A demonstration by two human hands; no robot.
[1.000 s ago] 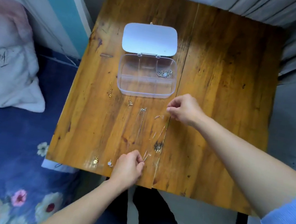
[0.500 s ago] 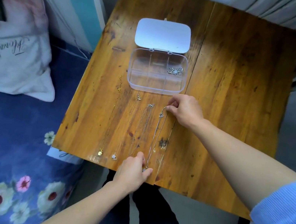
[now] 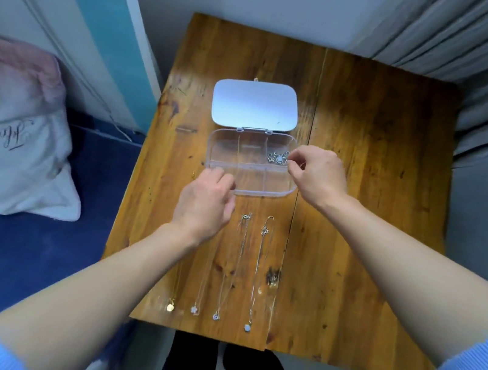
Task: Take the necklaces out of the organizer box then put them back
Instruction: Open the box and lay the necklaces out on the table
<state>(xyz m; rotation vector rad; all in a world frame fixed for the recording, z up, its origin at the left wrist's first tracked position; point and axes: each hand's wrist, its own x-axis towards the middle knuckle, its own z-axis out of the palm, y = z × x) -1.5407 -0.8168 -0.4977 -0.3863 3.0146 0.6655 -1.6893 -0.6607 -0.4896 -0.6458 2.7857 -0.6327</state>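
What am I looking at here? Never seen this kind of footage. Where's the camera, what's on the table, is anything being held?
There is no robot: a person works with two bare hands, and one wide-angle camera on their head looks forward and down, so the arms enter from the bottom of the frame.

On the wooden table sits a clear organizer box with its lid folded open behind it. Four necklaces lie stretched out in a row in front of the box, pendants toward the person. One more necklace lies bunched in the box's upper right compartment.

The left hand rests at the box's near left corner, seemingly steadying it. The right hand reaches into that compartment, fingertips pinched at the bunched necklace; whether it is gripped yet I cannot tell.
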